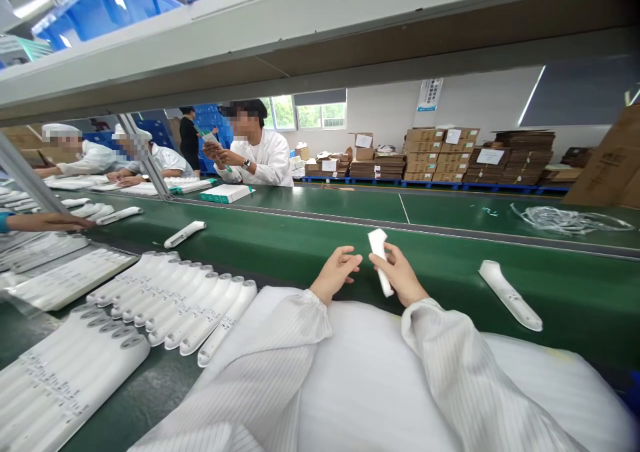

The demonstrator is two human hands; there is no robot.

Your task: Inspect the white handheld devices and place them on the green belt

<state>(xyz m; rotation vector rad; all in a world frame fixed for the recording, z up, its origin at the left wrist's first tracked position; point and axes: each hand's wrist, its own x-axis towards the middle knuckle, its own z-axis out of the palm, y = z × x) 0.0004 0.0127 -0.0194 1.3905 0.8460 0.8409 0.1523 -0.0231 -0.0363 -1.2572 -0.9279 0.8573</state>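
Two hands work at the middle of the frame, both ours, both in white striped sleeves. Our right hand (403, 275) grasps a white handheld device (379, 255), fingers wrapped round its lower half, the wider end pointing up and away from us; it is held clear of the surface, above the near edge of the green conveyor belt (310, 239). Our left hand (336, 273) sits just beside it, fingers loosely curled and holding nothing, fingertips near the device but apart from it as far as we can tell. Below the wrists lies a sheet of white foam padding (370, 379) spread over the bench (150, 392). To the right, a second white device (510, 295) lies flat on the belt, well apart from our hands. To the left, a row of white devices (175, 305) lies side by side on the bench, touching one another, with another batch (65, 379) nearer the lower left corner. One more single device (185, 233) lies farther up the belt. Across the belt a co-worker in white (260, 155) holds something up in both hands, a flat white and green box (226, 193) just in front of them. Stacked cardboard cartons (440, 153) stand against the far wall; a tangle of clear plastic strapping (567, 220) lies on the far right.
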